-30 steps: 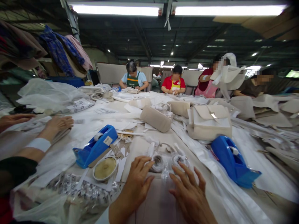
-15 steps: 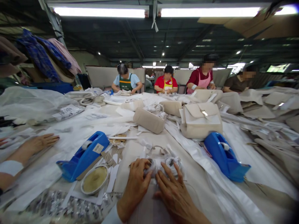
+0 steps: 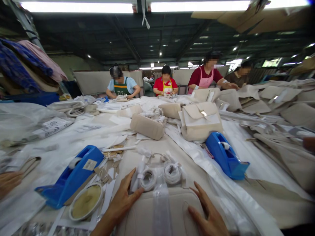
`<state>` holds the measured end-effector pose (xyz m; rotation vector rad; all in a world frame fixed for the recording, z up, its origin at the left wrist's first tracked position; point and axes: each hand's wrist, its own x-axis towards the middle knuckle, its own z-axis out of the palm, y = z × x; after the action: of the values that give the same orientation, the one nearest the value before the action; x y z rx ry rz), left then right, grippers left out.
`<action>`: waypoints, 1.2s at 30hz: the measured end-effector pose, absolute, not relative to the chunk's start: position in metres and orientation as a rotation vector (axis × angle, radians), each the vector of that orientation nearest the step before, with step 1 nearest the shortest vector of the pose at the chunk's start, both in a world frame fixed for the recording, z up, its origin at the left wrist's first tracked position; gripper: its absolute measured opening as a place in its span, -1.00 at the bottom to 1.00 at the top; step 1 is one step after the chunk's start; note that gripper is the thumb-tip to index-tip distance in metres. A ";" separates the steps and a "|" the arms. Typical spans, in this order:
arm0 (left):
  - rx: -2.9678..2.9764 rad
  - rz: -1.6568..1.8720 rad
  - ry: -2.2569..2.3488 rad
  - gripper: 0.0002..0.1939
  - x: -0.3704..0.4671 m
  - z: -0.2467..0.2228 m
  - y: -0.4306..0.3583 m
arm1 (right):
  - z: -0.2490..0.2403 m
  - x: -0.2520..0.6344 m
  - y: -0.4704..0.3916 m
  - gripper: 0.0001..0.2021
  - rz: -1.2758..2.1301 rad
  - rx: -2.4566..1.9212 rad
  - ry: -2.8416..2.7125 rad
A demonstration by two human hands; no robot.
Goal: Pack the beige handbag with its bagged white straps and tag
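My left hand point(image 3: 120, 201) and right hand point(image 3: 209, 216) lie flat on either side of the beige bag point(image 3: 159, 213), fingers spread and pinching nothing. The bag lies on the surface point(image 3: 258, 164) right in front of me, a strip of clear tape point(image 3: 161, 209) running down its middle. Just beyond the bag's far edge lie two wrapped coils of white strap point(image 3: 157, 175), my left fingertips beside the nearer one. Left of the bag sit a blue tape dispenser point(image 3: 71, 177) and a round dish point(image 3: 85, 206); right of the bag, a second blue dispenser point(image 3: 225, 155).
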<state>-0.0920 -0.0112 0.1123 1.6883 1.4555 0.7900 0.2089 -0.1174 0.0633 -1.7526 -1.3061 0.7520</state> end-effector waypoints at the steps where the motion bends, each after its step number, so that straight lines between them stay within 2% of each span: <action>1: 1.657 0.780 1.458 -0.12 -0.092 0.113 -0.011 | 0.065 0.207 -0.114 -0.30 0.833 -1.735 -1.282; 8: 1.690 0.697 1.591 -0.11 -0.109 0.122 -0.001 | 0.101 0.187 -0.079 -0.13 1.138 -1.565 -1.138; 12: 2.113 0.760 1.725 -0.25 -0.102 0.137 0.014 | 0.101 0.191 -0.081 -0.10 1.226 -1.436 -1.049; 14: 2.368 0.781 1.610 -0.40 -0.080 0.154 0.019 | 0.097 0.195 -0.090 -0.10 1.260 -1.408 -0.982; 17: 2.649 0.668 1.148 -0.59 -0.031 0.182 0.024 | 0.089 0.203 -0.105 -0.10 1.346 -1.360 -0.931; 22: 2.826 0.320 0.435 -0.47 0.042 0.194 0.033 | 0.067 0.206 -0.124 -0.14 1.443 -1.254 -0.873; 28: 2.877 0.069 0.475 -0.68 0.064 0.174 0.041 | 0.056 0.209 -0.119 0.00 1.600 -1.127 -0.679; 33: 2.920 0.162 0.434 -0.63 0.059 0.164 0.043 | 0.061 0.211 -0.101 0.17 1.731 -1.080 -0.665; 36: 2.945 0.212 0.396 -0.59 0.055 0.159 0.044 | 0.066 0.208 -0.090 0.20 1.728 -1.089 -0.648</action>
<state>0.0549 0.0438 0.1594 2.9455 0.3960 0.2122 0.2084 -0.0901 0.0659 -1.0893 -0.6481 1.7284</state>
